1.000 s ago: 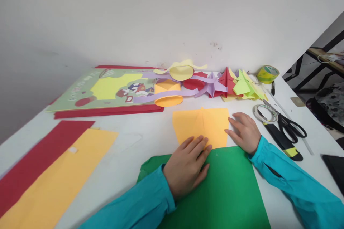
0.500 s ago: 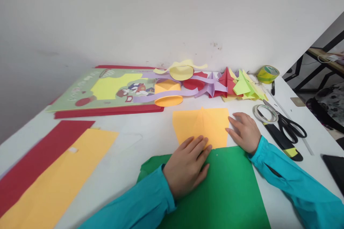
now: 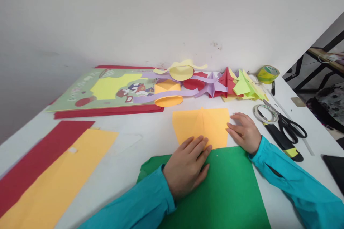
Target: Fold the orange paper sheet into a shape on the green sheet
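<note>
A folded orange paper (image 3: 201,123) lies on the white table, with a raised crease down its middle. My left hand (image 3: 186,166) lies flat and open, fingertips pressing the paper's near edge, palm over a green sheet (image 3: 231,189). Fingers stretched out, my right hand (image 3: 243,131) rests against the orange paper's right edge. Both arms wear teal sleeves.
Red (image 3: 40,157) and orange (image 3: 56,182) sheets lie at the left. A picture book (image 3: 107,89) on red card, paper hats (image 3: 168,93) and folded shapes (image 3: 239,84) line the wall. Tape ring (image 3: 266,112), scissors (image 3: 288,127), knife (image 3: 282,141), tape roll (image 3: 268,73) sit right.
My right hand has slid slightly left against the orange paper's edge. The left hand has stayed put.
</note>
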`<state>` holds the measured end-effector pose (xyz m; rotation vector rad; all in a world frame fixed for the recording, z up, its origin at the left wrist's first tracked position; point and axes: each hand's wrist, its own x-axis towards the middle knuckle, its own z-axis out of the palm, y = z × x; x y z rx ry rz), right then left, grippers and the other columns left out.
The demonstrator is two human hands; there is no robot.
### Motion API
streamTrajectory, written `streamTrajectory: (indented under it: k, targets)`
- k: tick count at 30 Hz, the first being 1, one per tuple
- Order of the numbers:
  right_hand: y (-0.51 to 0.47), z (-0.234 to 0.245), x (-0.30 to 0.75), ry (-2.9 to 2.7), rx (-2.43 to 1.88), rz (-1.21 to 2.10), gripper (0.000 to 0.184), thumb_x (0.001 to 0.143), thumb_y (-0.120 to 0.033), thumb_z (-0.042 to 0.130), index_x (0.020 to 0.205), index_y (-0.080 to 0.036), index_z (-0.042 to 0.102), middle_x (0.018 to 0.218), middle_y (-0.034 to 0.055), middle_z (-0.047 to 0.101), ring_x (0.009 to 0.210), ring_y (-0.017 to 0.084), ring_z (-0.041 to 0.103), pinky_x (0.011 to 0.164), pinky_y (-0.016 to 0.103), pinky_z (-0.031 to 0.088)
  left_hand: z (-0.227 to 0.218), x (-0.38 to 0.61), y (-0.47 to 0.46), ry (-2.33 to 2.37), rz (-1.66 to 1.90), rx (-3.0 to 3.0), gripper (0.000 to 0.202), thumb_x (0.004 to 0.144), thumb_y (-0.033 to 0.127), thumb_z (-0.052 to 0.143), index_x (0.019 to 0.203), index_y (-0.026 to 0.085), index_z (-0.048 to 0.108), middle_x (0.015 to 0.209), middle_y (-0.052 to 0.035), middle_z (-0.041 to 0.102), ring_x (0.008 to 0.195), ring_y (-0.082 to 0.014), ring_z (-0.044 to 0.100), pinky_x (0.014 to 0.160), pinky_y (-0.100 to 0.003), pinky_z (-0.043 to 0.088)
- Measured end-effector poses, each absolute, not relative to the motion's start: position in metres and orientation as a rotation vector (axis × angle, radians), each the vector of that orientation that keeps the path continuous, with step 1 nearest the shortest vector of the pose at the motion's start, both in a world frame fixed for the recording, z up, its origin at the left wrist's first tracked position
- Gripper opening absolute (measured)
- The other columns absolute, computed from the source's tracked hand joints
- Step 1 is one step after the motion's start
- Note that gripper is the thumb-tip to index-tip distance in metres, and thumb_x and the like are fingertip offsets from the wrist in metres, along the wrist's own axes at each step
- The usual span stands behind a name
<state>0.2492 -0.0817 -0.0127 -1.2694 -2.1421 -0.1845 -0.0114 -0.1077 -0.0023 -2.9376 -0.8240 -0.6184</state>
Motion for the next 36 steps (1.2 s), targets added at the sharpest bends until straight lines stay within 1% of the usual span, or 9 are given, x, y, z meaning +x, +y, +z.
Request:
streamTrajectory:
  k: [6, 13, 16, 19, 25, 31, 36]
  targets:
    - [-0.086, -0.004, 0.244, -2.149, -1.208, -0.112, 0.019, 0.089, -0.028, 0.058, 0.084, -0.022, 0.076, 0.106, 0.0104, 0.068, 0.112, 0.027, 0.057, 0.09, 0.047, 0.052, -0.001, -0.011, -0.108, -0.821, -0.63, -2.942, 0.037, 0.09, 0.027, 0.046, 0.119, 0.011, 0.061, 0.121, -0.0166, 0.063, 0.115, -0.031, 0.057, 0.094, -0.048, 0.049]
    - [-0.092, 0.003, 0.24, -2.245, -1.039, -0.076, 0.022, 0.088, -0.024, 0.058, 0.074, -0.021, 0.074, 0.104, 0.0088, 0.069, 0.111, 0.025, 0.059, 0.088, 0.044, 0.051, -0.002, -0.011, -0.108, -0.819, -0.622, -2.93, 0.037, 0.09, 0.027, 0.047, 0.119, 0.01, 0.061, 0.121, -0.0163, 0.063, 0.115, -0.0311, 0.057, 0.093, -0.047, 0.049]
    - [-0.092, 0.004, 0.24, -2.25, -1.026, -0.109, 0.023, 0.088, -0.023, 0.058, 0.071, -0.021, 0.073, 0.102, 0.0083, 0.07, 0.109, 0.026, 0.06, 0.087, 0.044, 0.05, -0.002, -0.011, -0.108, -0.822, -0.617, -2.924, 0.037, 0.09, 0.028, 0.046, 0.119, 0.01, 0.061, 0.121, -0.016, 0.063, 0.115, -0.0306, 0.057, 0.094, -0.047, 0.049]
    - [-0.091, 0.003, 0.24, -2.203, -1.112, -0.176, 0.025, 0.089, -0.023, 0.058, 0.069, -0.022, 0.074, 0.1, 0.007, 0.071, 0.108, 0.026, 0.06, 0.087, 0.044, 0.048, -0.002, -0.011, -0.108, -0.817, -0.613, -2.916, 0.037, 0.09, 0.028, 0.045, 0.119, 0.01, 0.061, 0.121, -0.0161, 0.063, 0.115, -0.0304, 0.057, 0.094, -0.047, 0.049]
    - [-0.089, 0.0, 0.242, -2.151, -1.288, -0.238, 0.027, 0.09, -0.028, 0.058, 0.071, -0.023, 0.076, 0.101, 0.0065, 0.072, 0.107, 0.026, 0.06, 0.088, 0.044, 0.048, -0.002, -0.011, -0.108, -0.818, -0.616, -2.926, 0.037, 0.09, 0.028, 0.046, 0.118, 0.009, 0.061, 0.12, -0.0167, 0.063, 0.115, -0.0313, 0.057, 0.094, -0.047, 0.05]
    - [-0.089, -0.003, 0.242, -2.131, -1.409, -0.276, 0.029, 0.092, -0.031, 0.054, 0.077, -0.025, 0.077, 0.108, 0.007, 0.07, 0.112, 0.027, 0.056, 0.092, 0.045, 0.047, -0.002, -0.011, -0.108, -0.832, -0.623, -2.947, 0.037, 0.09, 0.028, 0.047, 0.12, 0.011, 0.061, 0.122, -0.0168, 0.062, 0.116, -0.0312, 0.056, 0.095, -0.048, 0.048]
    - [-0.088, -0.005, 0.242, -2.135, -1.49, -0.319, 0.029, 0.093, -0.031, 0.05, 0.091, -0.023, 0.077, 0.115, 0.0108, 0.066, 0.117, 0.029, 0.052, 0.092, 0.047, 0.047, -0.003, -0.012, -0.107, -0.822, -0.624, -2.926, 0.037, 0.09, 0.028, 0.046, 0.119, 0.01, 0.062, 0.122, -0.0168, 0.063, 0.115, -0.0313, 0.057, 0.094, -0.048, 0.049]
